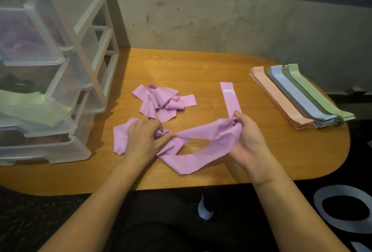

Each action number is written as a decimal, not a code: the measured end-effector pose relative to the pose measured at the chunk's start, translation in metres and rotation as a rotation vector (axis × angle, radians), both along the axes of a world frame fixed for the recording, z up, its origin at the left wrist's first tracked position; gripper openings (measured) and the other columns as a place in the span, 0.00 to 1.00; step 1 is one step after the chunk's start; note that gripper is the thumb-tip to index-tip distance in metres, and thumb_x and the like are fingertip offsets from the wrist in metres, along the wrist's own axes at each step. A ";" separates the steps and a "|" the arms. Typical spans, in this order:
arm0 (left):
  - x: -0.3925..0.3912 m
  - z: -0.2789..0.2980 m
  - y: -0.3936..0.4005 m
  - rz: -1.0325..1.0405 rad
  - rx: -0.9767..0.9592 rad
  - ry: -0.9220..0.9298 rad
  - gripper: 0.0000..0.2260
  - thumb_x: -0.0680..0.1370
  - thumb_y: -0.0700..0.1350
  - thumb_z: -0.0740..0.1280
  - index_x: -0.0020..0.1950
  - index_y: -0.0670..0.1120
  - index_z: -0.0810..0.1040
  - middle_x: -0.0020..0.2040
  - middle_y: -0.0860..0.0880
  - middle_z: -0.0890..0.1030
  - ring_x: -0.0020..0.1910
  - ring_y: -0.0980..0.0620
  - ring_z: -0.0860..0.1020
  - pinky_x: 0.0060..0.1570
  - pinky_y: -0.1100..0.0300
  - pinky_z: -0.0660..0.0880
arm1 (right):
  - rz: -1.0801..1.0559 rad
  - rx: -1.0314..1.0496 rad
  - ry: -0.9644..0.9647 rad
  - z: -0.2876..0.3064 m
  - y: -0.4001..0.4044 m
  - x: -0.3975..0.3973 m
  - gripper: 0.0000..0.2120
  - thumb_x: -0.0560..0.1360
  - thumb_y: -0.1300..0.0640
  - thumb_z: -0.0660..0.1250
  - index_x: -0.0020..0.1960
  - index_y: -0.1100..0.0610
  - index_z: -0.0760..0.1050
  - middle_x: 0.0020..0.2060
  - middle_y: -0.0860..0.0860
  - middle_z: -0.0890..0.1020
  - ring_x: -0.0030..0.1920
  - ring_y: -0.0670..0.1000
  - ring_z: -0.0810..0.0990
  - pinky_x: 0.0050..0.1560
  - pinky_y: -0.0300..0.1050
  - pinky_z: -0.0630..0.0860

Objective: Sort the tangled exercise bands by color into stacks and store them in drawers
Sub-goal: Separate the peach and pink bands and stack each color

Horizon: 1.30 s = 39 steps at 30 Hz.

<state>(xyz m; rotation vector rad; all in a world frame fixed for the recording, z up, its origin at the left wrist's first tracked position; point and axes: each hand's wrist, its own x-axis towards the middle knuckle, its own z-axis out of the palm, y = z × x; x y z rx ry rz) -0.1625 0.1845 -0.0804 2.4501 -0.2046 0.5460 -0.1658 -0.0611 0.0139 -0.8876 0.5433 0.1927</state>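
A twisted pink band lies on the wooden table between my hands. My left hand grips its bunched knot at the left. My right hand pinches its other end at the right. A tangled heap of pink bands sits just behind my left hand. One flat pink band lies straight behind my right hand. At the far right lie sorted stacks: peach, blue, dark green and light green.
A clear plastic drawer unit stands at the left of the table with drawers pulled out; one drawer holds purple bands, a lower one light green bands. A concrete wall runs behind. The table's rounded edge is at the right.
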 end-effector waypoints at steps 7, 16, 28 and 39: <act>0.001 -0.004 0.012 -0.105 0.181 0.051 0.14 0.79 0.54 0.63 0.64 0.62 0.78 0.50 0.56 0.76 0.53 0.53 0.71 0.51 0.54 0.55 | 0.149 -0.633 -0.268 0.008 0.010 0.003 0.07 0.79 0.62 0.61 0.54 0.53 0.69 0.35 0.47 0.71 0.32 0.44 0.68 0.29 0.37 0.63; 0.005 0.030 -0.010 -0.018 0.281 0.264 0.27 0.76 0.66 0.44 0.56 0.60 0.81 0.67 0.57 0.71 0.67 0.54 0.65 0.63 0.49 0.53 | 0.217 -0.389 -0.254 0.040 0.018 0.001 0.09 0.77 0.61 0.54 0.43 0.60 0.71 0.35 0.58 0.76 0.27 0.49 0.69 0.29 0.41 0.66; -0.017 0.113 -0.084 -0.335 -0.586 0.208 0.13 0.71 0.55 0.74 0.53 0.61 0.77 0.52 0.60 0.82 0.56 0.60 0.79 0.57 0.67 0.72 | 0.203 -0.528 -0.336 0.067 -0.001 -0.009 0.11 0.78 0.61 0.63 0.52 0.70 0.76 0.44 0.62 0.79 0.46 0.57 0.78 0.49 0.52 0.72; -0.002 0.149 -0.093 -0.325 -0.676 0.275 0.08 0.80 0.36 0.68 0.47 0.49 0.78 0.34 0.55 0.83 0.28 0.55 0.79 0.28 0.64 0.71 | 0.165 -0.608 -0.448 0.078 -0.038 -0.025 0.06 0.82 0.59 0.62 0.54 0.52 0.78 0.35 0.51 0.83 0.30 0.48 0.74 0.29 0.39 0.71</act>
